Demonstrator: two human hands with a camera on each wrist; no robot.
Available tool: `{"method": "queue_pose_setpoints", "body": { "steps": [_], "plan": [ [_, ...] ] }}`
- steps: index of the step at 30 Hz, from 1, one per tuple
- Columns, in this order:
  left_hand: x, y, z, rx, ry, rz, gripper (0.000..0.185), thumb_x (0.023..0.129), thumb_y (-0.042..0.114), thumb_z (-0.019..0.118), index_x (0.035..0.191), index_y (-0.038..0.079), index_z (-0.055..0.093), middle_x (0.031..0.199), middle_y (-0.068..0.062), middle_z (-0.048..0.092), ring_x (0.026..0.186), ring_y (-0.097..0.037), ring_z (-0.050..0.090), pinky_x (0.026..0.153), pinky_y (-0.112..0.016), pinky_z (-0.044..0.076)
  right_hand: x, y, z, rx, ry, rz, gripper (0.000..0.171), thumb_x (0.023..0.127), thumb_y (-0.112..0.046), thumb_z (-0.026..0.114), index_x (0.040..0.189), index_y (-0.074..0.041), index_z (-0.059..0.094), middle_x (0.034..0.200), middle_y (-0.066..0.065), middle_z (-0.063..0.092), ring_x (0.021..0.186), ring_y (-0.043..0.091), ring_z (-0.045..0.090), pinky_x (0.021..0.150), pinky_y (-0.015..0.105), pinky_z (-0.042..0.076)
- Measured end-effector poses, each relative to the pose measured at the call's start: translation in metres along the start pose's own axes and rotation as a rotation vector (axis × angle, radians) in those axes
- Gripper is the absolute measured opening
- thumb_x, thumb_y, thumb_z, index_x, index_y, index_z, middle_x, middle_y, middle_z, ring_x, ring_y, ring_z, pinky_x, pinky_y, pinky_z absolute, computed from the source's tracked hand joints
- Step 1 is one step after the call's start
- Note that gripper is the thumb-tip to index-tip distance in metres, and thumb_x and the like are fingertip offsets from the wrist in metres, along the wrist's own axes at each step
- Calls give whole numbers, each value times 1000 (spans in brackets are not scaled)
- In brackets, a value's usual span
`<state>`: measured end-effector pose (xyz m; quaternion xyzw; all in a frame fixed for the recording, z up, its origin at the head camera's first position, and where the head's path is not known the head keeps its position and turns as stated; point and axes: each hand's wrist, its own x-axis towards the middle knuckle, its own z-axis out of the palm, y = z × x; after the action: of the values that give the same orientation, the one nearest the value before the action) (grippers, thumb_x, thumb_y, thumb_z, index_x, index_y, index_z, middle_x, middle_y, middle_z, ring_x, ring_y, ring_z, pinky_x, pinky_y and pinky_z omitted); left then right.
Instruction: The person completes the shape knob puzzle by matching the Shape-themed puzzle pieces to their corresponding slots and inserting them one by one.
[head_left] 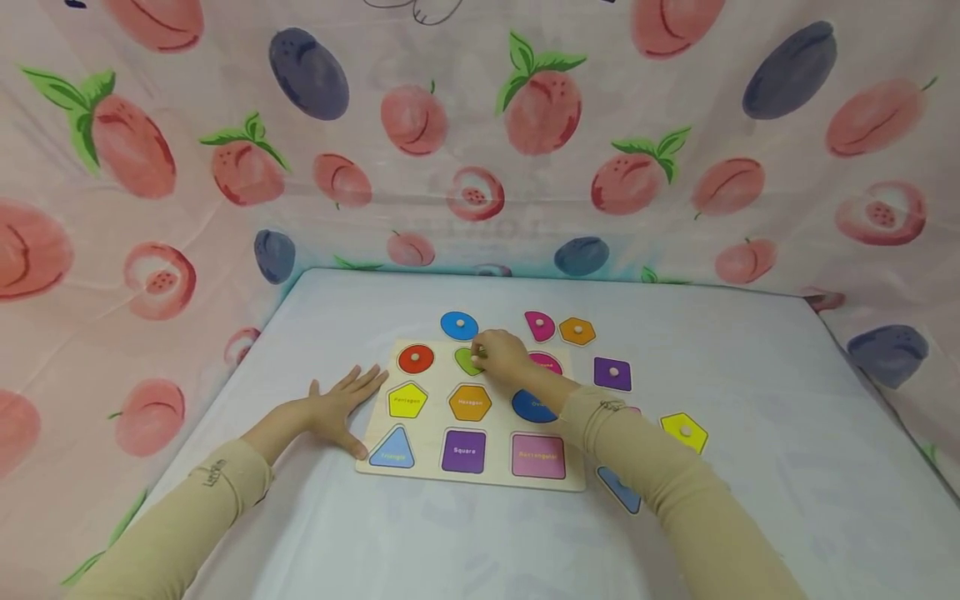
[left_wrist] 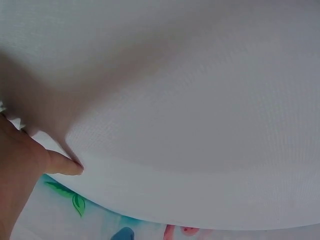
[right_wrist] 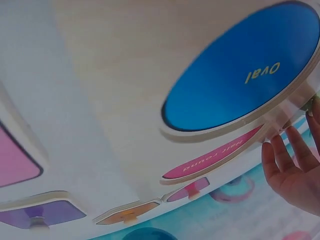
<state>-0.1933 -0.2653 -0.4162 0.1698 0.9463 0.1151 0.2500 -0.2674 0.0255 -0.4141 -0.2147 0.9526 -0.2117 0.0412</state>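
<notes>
The right hand [head_left: 501,357] pinched the green piece [head_left: 468,362] at the middle place of the board's [head_left: 438,421] far row, beside the red circle [head_left: 407,363]. The left hand [head_left: 333,412] lay spread at the board's left edge, thumb at the near corner. The counter [head_left: 337,542] ran past the board's near edge and back to the curtain [head_left: 337,225]. The oval [head_left: 450,326], half-round [head_left: 533,328] and hexagon [head_left: 570,338] lay beyond the board; the square [head_left: 603,380] and pentagon [head_left: 694,437] lay right, and the right sleeve [head_left: 660,467] partly covered the triangle [head_left: 621,493].

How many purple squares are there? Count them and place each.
2: the labelled square, bottom middle on the board; the knobbed square, right of the board. The right sleeve may hide others.
</notes>
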Motion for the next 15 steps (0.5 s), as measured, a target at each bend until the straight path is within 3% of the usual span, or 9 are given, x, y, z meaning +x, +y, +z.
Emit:
{"method": "queue_pose_setpoints", "body": {
  "steps": [15],
  "plan": [
    [0, -1, 2, 7, 11, 9, 126, 59, 56, 81, 153, 18, 6, 160, -10, -1, 145, -39, -6, 97, -80, -8, -4, 9, -1, 60, 5, -8, 16, 90, -18, 64, 101, -8, 69, 114, 9, 68, 111, 25, 59, 100, 37, 46]
  ]
}}
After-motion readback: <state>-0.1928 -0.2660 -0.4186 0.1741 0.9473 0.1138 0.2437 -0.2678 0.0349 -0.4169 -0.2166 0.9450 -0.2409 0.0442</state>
